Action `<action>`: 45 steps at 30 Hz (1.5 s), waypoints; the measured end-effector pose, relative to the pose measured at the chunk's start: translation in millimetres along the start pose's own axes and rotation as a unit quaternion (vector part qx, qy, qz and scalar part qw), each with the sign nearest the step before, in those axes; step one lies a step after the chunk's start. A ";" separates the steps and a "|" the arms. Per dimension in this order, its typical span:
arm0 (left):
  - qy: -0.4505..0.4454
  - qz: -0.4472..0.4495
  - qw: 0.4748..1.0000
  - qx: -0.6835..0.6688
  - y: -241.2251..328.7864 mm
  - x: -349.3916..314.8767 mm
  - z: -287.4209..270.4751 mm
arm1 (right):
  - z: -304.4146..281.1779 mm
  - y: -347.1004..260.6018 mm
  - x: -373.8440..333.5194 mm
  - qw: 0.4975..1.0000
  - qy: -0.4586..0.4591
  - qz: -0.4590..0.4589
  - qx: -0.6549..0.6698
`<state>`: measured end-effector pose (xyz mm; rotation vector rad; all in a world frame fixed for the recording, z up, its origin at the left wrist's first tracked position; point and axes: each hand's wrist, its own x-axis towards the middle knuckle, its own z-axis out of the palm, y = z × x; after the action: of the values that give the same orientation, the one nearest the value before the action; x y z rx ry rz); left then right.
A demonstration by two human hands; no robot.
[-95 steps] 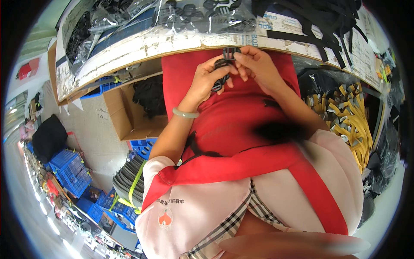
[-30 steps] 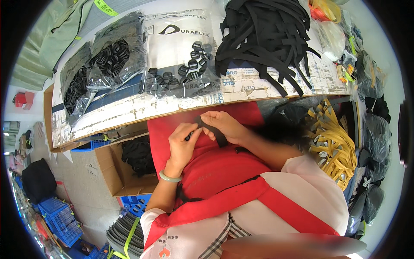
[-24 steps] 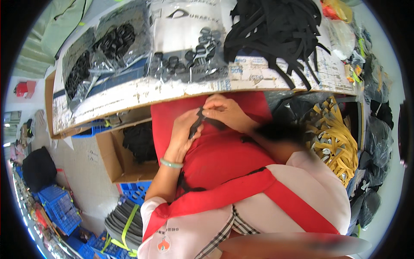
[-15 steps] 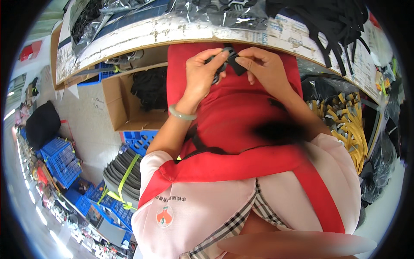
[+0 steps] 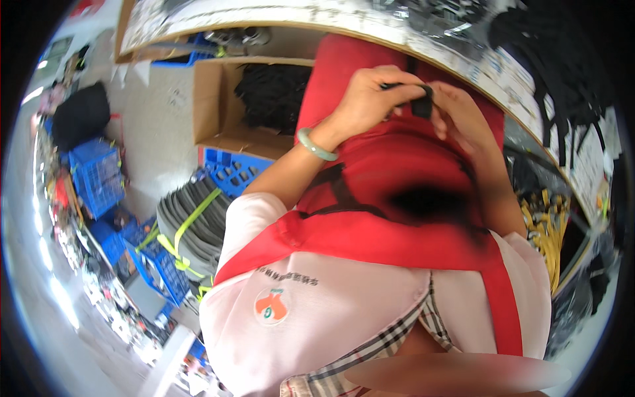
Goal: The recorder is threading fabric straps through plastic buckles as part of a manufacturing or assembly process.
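Observation:
My left hand and my right hand meet over the red apron, just below the table edge. Between them is a small black strap, folded or looped. The left thumb and fingers pinch it from one side, with a dark bit of it showing between them. On the other side the right fingers close against the strap, its lower end hanging by their tips. A pale green bangle circles my left wrist. Finer details of the strap are too small to make out.
The white worktable runs across the top, with black straps hanging off its right side. An open cardboard box of black pieces stands left, near banded grey sheets and a blue crate. Yellow straps lie right.
The whole view has swung, so the table now slants down to the right. My hands have drawn closer together around the strap, and the left hand has turned over it more.

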<state>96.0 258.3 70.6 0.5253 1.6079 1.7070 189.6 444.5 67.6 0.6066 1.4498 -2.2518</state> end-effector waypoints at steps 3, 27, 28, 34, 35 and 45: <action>-0.041 -0.028 0.998 -0.049 11.3 -18.9 -19.9 | 10.6 -1.9 11.1 0.998 -0.061 0.022 0.022; 0.096 -0.109 0.980 -0.139 -6.8 -18.2 -35.9 | 27.6 5.9 25.4 0.998 -0.018 -0.049 -0.028; 0.075 -0.108 0.981 -0.140 -7.2 -19.1 -32.9 | 28.0 7.2 25.3 0.998 0.001 -0.056 -0.027; 0.046 -0.079 0.995 -0.045 -20.5 -4.5 -10.1 | 7.2 -6.6 10.7 0.979 0.010 -0.150 -0.138; 0.041 -0.102 0.986 -0.122 -16.9 -4.7 -8.6 | -2.3 -14.1 3.6 0.951 0.074 -0.205 -0.220; -0.090 -0.213 0.922 -0.310 -26.1 17.5 -13.6 | -159.8 -94.9 37.0 0.527 0.412 -0.325 -0.669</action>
<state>80.5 260.9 40.1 0.0068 0.8842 1.6484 130.8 624.4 59.0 0.5399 3.5519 -0.1909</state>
